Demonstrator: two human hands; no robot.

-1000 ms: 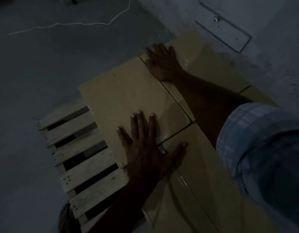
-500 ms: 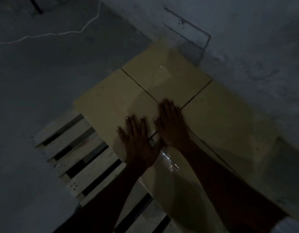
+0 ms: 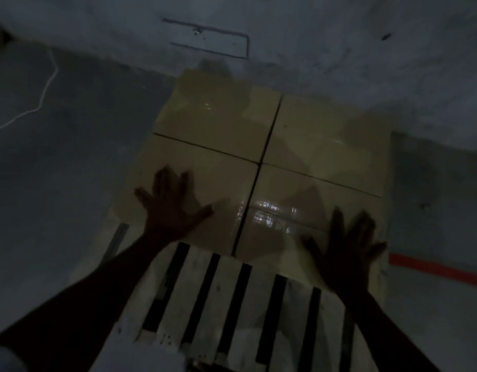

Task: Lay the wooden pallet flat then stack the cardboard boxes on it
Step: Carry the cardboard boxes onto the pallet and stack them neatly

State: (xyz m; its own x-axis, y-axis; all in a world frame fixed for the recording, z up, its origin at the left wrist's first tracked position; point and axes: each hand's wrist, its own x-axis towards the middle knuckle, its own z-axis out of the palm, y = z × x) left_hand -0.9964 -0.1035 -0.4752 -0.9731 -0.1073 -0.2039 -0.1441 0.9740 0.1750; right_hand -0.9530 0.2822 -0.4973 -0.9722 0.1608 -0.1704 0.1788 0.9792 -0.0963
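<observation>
The wooden pallet (image 3: pixel 226 304) lies flat on the floor, with four cardboard boxes (image 3: pixel 216 114) packed two by two on its far part, seams touching. Our left hand (image 3: pixel 173 208) and right hand (image 3: pixel 347 253) are spread flat over the near pair and grip nothing; blur hides whether they touch. We judge the boxes stiff, with glossy taped tops that are likely slippery, so we should hold them by the side edges. The wall (image 3: pixel 339 36) stands close behind. A white cord (image 3: pixel 44 95) lies far left and a red strip (image 3: pixel 433 269) to the right.
</observation>
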